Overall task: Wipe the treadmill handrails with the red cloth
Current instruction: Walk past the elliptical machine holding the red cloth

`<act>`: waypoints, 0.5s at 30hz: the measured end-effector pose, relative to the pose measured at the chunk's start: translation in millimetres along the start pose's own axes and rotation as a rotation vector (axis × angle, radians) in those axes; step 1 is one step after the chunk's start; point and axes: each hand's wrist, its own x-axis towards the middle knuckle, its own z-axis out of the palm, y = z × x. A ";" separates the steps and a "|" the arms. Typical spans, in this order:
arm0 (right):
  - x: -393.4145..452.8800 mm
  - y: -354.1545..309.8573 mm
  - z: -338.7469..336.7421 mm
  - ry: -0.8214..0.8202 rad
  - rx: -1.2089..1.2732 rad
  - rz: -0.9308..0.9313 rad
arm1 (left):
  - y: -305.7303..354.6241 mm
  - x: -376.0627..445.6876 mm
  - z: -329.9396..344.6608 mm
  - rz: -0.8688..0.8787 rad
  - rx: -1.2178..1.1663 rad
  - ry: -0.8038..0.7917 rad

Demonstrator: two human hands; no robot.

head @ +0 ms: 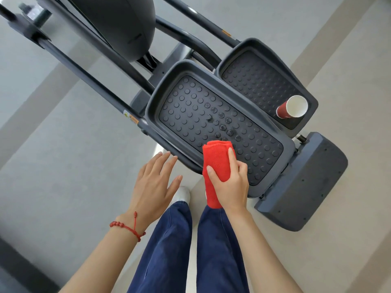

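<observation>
My right hand (pixel 229 182) grips a folded red cloth (pixel 215 159) over the near end of a dark studded foot pedal (pixel 211 115) of an exercise machine. The cloth's top end lies over the pedal's surface. My left hand (pixel 155 182) hovers open with spread fingers just left of the pedal's near rim, holding nothing. Dark bars (pixel 88 75) of the machine run diagonally up to the left. No handrail grip shows clearly.
A second studded pedal (pixel 260 81) sits behind the first, with a red paper cup (pixel 293 109) lying on its side in it. A dark base cover (pixel 304 185) is at the right. My legs in blue trousers stand on the grey floor below.
</observation>
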 end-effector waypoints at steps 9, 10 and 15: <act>-26.2 -20.3 -29.6 -0.023 0.054 -0.117 | 10.1 -22.8 -24.6 -0.012 0.049 0.021; -27.8 -22.9 -34.5 -0.039 0.052 -0.138 | 13.1 -26.8 -27.3 -0.033 0.048 0.028; -30.9 -33.7 -63.3 -0.115 0.047 -0.238 | 35.2 -51.3 -37.0 -0.115 0.049 0.108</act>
